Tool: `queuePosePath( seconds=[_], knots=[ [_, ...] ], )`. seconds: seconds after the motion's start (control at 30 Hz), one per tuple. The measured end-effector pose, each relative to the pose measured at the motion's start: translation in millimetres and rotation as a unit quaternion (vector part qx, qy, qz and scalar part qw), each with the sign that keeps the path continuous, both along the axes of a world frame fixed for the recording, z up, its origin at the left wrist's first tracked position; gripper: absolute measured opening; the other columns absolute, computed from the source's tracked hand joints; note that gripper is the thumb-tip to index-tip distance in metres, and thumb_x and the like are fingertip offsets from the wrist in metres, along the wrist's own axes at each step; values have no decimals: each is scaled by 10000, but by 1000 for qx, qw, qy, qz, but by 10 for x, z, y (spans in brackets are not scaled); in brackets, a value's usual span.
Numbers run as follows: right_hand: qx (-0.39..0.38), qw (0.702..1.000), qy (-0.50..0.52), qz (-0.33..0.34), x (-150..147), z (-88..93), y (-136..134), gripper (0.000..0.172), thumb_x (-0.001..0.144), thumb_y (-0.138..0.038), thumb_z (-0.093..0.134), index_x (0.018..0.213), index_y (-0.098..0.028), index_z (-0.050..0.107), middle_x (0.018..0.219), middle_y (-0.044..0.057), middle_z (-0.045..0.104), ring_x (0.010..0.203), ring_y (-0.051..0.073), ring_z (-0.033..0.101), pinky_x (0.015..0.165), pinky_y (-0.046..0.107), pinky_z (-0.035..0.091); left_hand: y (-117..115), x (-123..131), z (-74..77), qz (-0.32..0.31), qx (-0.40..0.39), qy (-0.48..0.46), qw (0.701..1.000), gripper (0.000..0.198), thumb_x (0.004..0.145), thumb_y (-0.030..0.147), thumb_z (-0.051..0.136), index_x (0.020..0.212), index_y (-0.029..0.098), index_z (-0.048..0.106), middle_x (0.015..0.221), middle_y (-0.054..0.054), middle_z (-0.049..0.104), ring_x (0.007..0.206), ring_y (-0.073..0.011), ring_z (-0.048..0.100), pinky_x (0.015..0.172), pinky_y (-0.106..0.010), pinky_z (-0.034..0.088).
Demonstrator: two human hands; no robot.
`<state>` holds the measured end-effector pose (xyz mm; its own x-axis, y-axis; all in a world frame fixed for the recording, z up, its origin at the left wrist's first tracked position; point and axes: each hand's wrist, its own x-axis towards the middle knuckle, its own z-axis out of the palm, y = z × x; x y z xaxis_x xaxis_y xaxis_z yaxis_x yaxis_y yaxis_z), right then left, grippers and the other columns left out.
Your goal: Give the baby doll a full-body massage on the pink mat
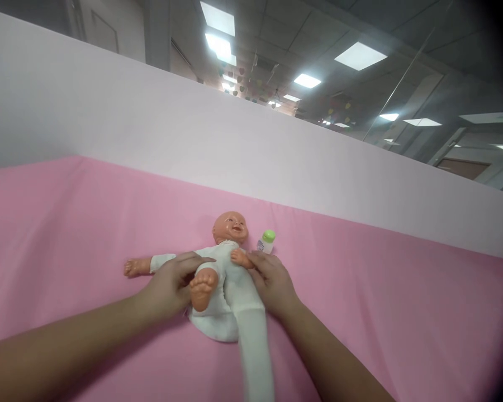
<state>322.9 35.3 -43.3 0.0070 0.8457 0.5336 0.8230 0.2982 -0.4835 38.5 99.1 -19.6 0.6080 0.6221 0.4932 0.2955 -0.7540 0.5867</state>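
A baby doll [224,262] in a white suit lies on its back on a pink sheet [67,223], head toward the far wall. My left hand [171,285] rests on the doll's chest and side, fingers laid over the white cloth beside its raised bare foot [203,287]. My right hand [272,282] presses against the doll's other side, fingers closed by its small hand. An empty white trouser leg [255,346] of the suit trails toward me between my forearms. A small white bottle with a green cap [267,241] lies next to the doll's head.
A pale partition wall [193,128] rises behind the pink sheet. Above it show ceiling light panels and hanging heart decorations [251,84]. The pink surface stretches wide to the left and right of the doll.
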Motion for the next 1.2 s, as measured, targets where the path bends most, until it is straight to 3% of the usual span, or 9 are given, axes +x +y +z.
queuePosePath(
  seconds=[0.13, 0.23, 0.43, 0.57, 0.73, 0.87, 0.97, 1.1, 1.2],
  knots=[
    [-19, 999, -25, 24, -25, 17, 7, 414, 981, -237, 538, 1368, -361, 616, 1347, -5, 655, 1228, 225, 592, 1084, 431, 470, 12, -18, -56, -27, -24, -8, 999, 460, 839, 314, 700, 1290, 229, 657, 1094, -61, 719, 1018, -249, 679, 868, -353, 569],
    [-22, 1000, 19, 6, 10, 29, 7, 409, 964, -251, 561, 1361, -329, 618, 1329, 12, 664, 1189, 230, 618, 1035, 409, 506, 7, -47, -79, -41, -4, -13, 999, 423, 876, 263, 667, 1297, 243, 641, 1111, -58, 698, 1032, -234, 664, 891, -353, 555],
    [-16, 971, 226, -73, 287, 26, 20, 560, 967, -441, 574, 1488, -271, 458, 1246, 78, 691, 757, 165, 672, 715, 327, 579, -229, -98, 0, -150, 119, -35, 981, 474, 954, 175, 560, 1399, 337, 527, 1118, -50, 639, 971, -199, 631, 837, -337, 551],
    [-17, 937, 322, -138, 623, -21, 71, 673, 917, -540, 612, 1476, -220, 416, 1309, 130, 665, 1017, 234, 697, 838, 366, 575, -469, -88, 108, -254, 133, -14, 958, 503, 923, 191, 567, 1407, 301, 481, 967, -66, 628, 865, -224, 613, 779, -381, 545],
    [-154, 939, 206, -228, 900, -86, 100, 557, 851, -546, 664, 1267, -188, 573, 1213, 127, 715, 1098, 298, 683, 976, 447, 500, -610, -41, 171, -307, 171, 40, 936, 417, 874, 161, 559, 1282, 245, 543, 855, -80, 637, 760, -245, 602, 725, -417, 525],
    [-152, 945, 167, -239, 918, -86, 87, 634, 857, -575, 643, 1331, -167, 542, 1133, 120, 733, 1030, 300, 701, 921, 444, 519, -546, -48, 89, -273, 158, -2, 949, 532, 840, 85, 551, 1341, 258, 504, 865, -70, 608, 780, -232, 586, 705, -384, 504],
    [-79, 943, 217, -239, 794, -44, 64, 717, 845, -565, 676, 1406, -164, 480, 1022, 95, 744, 897, 260, 719, 804, 389, 561, -412, -71, 15, -218, 139, -32, 965, 554, 875, 76, 534, 1389, 281, 494, 929, -61, 612, 835, -211, 601, 737, -355, 517],
    [42, 970, 170, -171, 415, 12, 26, 521, 853, -484, 713, 1292, -228, 597, 1105, 76, 727, 890, 219, 690, 776, 351, 577, -204, -59, 9, -62, 71, 17, 995, 375, 916, 139, 557, 1258, 269, 638, 1011, -41, 664, 936, -206, 630, 810, -341, 536],
    [55, 997, 14, -56, 117, 8, 24, 360, 926, -353, 649, 1276, -269, 659, 1213, 71, 710, 1089, 251, 642, 962, 429, 535, -107, -18, 69, 13, -24, 59, 998, 173, 908, 208, 572, 968, 212, 734, 927, -29, 681, 870, -200, 647, 728, -298, 541]
  ],
)
